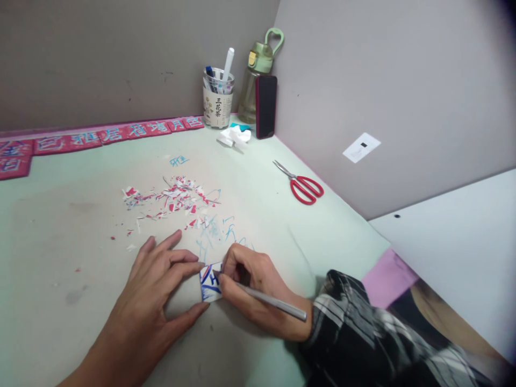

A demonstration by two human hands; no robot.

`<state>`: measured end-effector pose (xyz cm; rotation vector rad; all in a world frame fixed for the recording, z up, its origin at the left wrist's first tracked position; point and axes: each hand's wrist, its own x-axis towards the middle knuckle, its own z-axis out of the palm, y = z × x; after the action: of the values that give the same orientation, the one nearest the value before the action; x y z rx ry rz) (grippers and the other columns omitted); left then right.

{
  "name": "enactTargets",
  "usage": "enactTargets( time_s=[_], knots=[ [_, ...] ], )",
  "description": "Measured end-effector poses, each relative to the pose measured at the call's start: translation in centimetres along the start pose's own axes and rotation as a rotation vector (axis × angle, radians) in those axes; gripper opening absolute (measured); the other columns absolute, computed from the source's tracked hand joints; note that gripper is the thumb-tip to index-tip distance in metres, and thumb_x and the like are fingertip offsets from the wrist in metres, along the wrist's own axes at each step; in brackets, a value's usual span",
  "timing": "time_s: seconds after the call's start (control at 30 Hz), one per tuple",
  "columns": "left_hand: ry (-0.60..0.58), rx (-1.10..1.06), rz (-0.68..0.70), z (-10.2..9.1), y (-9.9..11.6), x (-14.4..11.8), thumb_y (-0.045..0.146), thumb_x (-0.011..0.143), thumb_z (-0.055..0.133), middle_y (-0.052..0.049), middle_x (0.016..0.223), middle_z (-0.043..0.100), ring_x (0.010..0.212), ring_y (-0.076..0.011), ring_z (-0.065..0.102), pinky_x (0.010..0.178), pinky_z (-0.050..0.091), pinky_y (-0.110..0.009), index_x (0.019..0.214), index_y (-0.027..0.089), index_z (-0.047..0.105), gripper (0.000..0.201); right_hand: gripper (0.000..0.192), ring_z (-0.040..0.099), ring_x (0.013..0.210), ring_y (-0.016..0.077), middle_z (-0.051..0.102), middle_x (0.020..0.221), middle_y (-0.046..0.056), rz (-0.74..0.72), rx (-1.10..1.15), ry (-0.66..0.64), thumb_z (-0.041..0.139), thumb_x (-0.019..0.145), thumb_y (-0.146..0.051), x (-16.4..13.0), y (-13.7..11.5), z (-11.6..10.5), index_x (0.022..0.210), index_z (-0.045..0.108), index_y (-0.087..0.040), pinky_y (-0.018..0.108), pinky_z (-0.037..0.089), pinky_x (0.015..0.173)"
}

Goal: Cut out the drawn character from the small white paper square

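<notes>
Nearest the camera, a plaid sleeve point(387, 333) is coming in from the lower right, and the right hand point(258, 287) is gripping a slim silver craft knife point(270, 302) like a pen, thumb and first fingers pinching the shaft close to its tip while the rest of the handle is slanting back toward the wrist. The tip is touching the right edge of a small paper piece point(209, 282), white with blue and red markings, which is lying flat on the pale green mat point(80, 258) between the two hands. The left hand point(161, 290) is resting palm down just left of the paper, fingers loosely spread, with a fingertip pressing its upper edge and the thumb bracing its lower corner. Judging from this hold, the cut is going best with the blade kept low and drawn slowly, the left fingers staying beside the line and never in front of the tip, and the paper being turned for curves instead of twisting the wrist. Beyond the hands, blue pen scribbles are marking the mat, and a scatter of red and white scraps point(173, 199) is lying a little farther off. To the right, well apart, red scissors point(302, 185) are lying with blades together. At the far corner a pen cup point(218, 105), a crumpled tissue point(235, 137), a dark phone point(266, 106) and a green bottle point(258, 75) are standing close together, and a red strip point(100, 134) with characters is running along the back wall
</notes>
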<state>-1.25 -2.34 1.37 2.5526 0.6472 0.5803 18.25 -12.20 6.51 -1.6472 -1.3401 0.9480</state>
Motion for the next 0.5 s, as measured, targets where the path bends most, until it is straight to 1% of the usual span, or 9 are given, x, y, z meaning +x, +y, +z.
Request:
enactTargets(
  time_s=[0.13, 0.5],
  knots=[
    [-0.014, 0.0, 0.015, -0.03, -0.11, -0.12, 0.042, 0.088, 0.067, -0.002, 0.116, 0.063, 0.146, -0.0317, 0.04, 0.125, 0.016, -0.061, 0.119, 0.033, 0.057, 0.034, 0.014, 0.041, 0.061, 0.011, 0.047, 0.067, -0.005, 0.0, 0.008, -0.005, 0.054, 0.082, -0.019, -0.03, -0.11, 0.01, 0.072, 0.044, -0.022, 0.026, 0.032, 0.059],
    [-0.029, 0.002, 0.018, -0.04, 0.1, 0.07, 0.04, 0.09, 0.066, -0.004, 0.117, 0.061, 0.148, -0.0299, 0.035, 0.125, 0.014, -0.06, 0.119, 0.031, 0.055, 0.033, 0.016, 0.041, 0.061, 0.0107, 0.048, 0.067, -0.005, -0.018, 0.011, -0.008, 0.056, 0.082, -0.016, -0.25, -0.13, 0.01, 0.072, 0.044, -0.022, 0.025, 0.034, 0.059]
  ],
)
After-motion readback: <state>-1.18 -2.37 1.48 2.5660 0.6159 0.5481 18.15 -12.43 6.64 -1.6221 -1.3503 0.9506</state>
